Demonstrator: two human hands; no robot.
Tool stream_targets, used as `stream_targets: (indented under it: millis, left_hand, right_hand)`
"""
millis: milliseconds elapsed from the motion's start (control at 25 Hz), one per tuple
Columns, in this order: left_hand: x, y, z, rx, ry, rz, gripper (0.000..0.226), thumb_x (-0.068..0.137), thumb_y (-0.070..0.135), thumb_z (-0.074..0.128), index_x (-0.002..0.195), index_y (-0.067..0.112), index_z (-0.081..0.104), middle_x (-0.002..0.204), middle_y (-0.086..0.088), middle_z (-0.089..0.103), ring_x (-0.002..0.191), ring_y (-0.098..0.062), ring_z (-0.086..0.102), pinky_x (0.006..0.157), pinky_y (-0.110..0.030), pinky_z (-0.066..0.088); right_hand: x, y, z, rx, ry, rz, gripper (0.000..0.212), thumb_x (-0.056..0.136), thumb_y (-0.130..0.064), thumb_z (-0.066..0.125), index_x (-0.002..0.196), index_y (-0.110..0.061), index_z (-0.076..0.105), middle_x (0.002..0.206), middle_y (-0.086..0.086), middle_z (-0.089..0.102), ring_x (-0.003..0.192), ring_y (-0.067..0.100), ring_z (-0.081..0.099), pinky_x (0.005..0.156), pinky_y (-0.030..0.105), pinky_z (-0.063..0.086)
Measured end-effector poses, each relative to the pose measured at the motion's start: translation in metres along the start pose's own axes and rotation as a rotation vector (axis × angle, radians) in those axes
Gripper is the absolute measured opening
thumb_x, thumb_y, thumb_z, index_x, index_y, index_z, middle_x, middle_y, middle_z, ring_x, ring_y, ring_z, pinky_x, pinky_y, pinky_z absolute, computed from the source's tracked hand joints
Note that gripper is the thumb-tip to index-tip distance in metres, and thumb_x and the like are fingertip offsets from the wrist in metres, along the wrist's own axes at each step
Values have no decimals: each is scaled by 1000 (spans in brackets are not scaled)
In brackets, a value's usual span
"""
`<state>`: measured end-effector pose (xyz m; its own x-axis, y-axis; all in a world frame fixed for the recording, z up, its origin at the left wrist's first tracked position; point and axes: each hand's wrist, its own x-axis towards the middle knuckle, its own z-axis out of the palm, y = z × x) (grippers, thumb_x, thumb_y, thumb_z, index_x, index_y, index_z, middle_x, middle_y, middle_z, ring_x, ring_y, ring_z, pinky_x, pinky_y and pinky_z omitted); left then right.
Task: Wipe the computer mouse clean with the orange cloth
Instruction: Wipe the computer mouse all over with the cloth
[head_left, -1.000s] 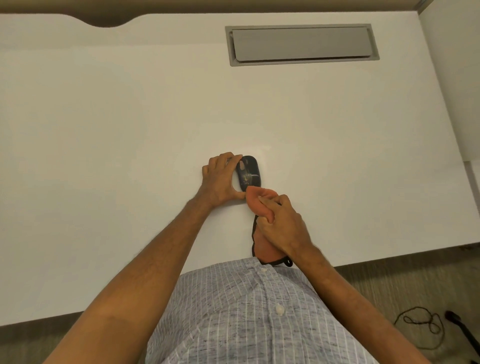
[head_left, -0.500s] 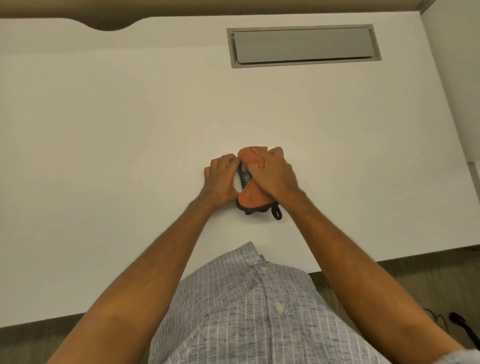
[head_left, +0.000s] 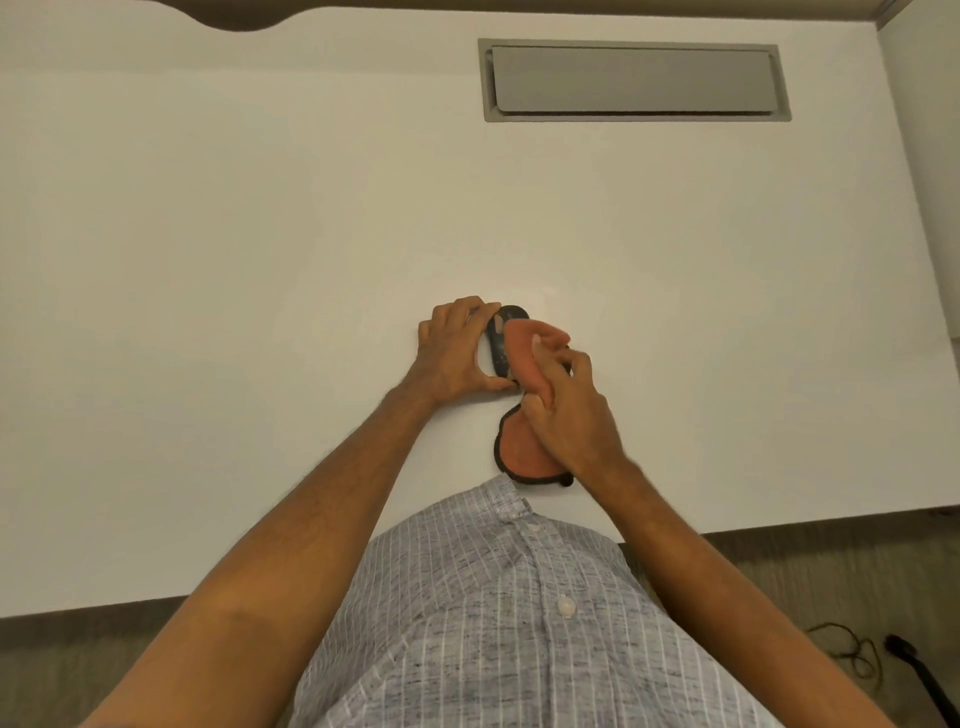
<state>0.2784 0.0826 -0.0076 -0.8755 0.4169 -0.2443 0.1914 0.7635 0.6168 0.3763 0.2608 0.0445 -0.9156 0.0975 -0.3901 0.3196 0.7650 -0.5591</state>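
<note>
Near the tabletop's (head_left: 260, 260) front edge, the left hand (head_left: 452, 356) is pinning the mouse (head_left: 500, 343), its fingers clamped on the mouse's left side. The right hand (head_left: 569, 410) is gripping the bunched cloth (head_left: 524, 358) and pressing it on the mouse's top. Short, firm strokes along the body should work best, with the left grip keeping it from sliding.

office | white desk (head_left: 260, 260) – grey cable hatch (head_left: 634, 80) | carpet floor (head_left: 831, 582) – loose cables (head_left: 857, 654)
</note>
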Motion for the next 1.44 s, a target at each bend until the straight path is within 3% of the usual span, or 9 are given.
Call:
stream_targets:
  millis: [440,680,800,960,1120,1200,1280,1360,1440]
  left_hand:
    - [3,-2,5,29,-18,-6,117,54,83,69,152,27,37,149,-2,40,136,-27,32,108,-46,30]
    - [2,-2,4,68,-24,1,119,55,81,72,153,26,35,152,-2,38,138,-28,31,110,-47,30]
    - [-1,-1,1,81,-28,1,120,57,79,73,156,27,30,153,0,35,139,-27,28,112,-48,28]
    - [-4,-2,-6,72,-102,-39,131,63,67,84,163,27,11,163,-1,28,147,-30,23,116,-50,25]
    - [-25,3,-21,-237,-25,-94,105,86,46,78,164,22,12,168,-2,27,152,-26,21,121,-41,22]
    - [-41,18,-27,-480,95,-168,78,99,41,63,162,21,23,161,1,38,146,-15,33,119,-31,27]
    - [-55,43,-36,-833,98,-259,57,106,50,43,157,26,35,152,8,48,137,-4,46,116,-24,35]
    - [-64,58,-45,-1224,25,-350,59,106,62,25,148,29,47,146,3,58,139,-16,53,117,-34,40]
    - [-72,66,-59,-1467,-72,-381,84,92,81,28,148,22,50,143,-6,64,135,-25,58,115,-43,44]
  right_hand:
    - [-33,14,11,-127,-75,60,59,99,-32,56,156,-29,41,152,6,39,105,34,66,86,39,54]
    - [-19,1,-14,-219,-201,75,52,100,-50,48,150,-36,50,142,8,50,113,36,65,95,42,52]
    - [-12,-6,-41,-85,-309,142,60,89,-72,42,142,-46,54,131,2,62,111,28,65,98,46,53]
    - [-25,2,-71,371,-268,233,40,83,-48,56,122,-41,57,118,-8,67,106,20,66,83,36,54]
    - [-34,3,-75,998,-212,325,23,95,-32,59,113,-30,72,116,-1,76,110,23,70,93,40,54]
    - [-33,-8,-70,1258,-200,350,26,98,-23,57,117,-21,74,116,5,77,103,23,73,88,39,59]
    - [-30,-23,-63,1441,-191,345,26,98,-18,56,118,-14,72,115,8,77,100,24,74,83,39,62]
    - [-27,-37,-57,1550,-202,300,26,97,-17,57,118,-13,72,118,9,76,104,24,74,85,40,62]
    - [-23,-50,-52,1610,-248,248,27,96,-18,60,119,-16,75,123,9,74,107,24,73,87,39,61]
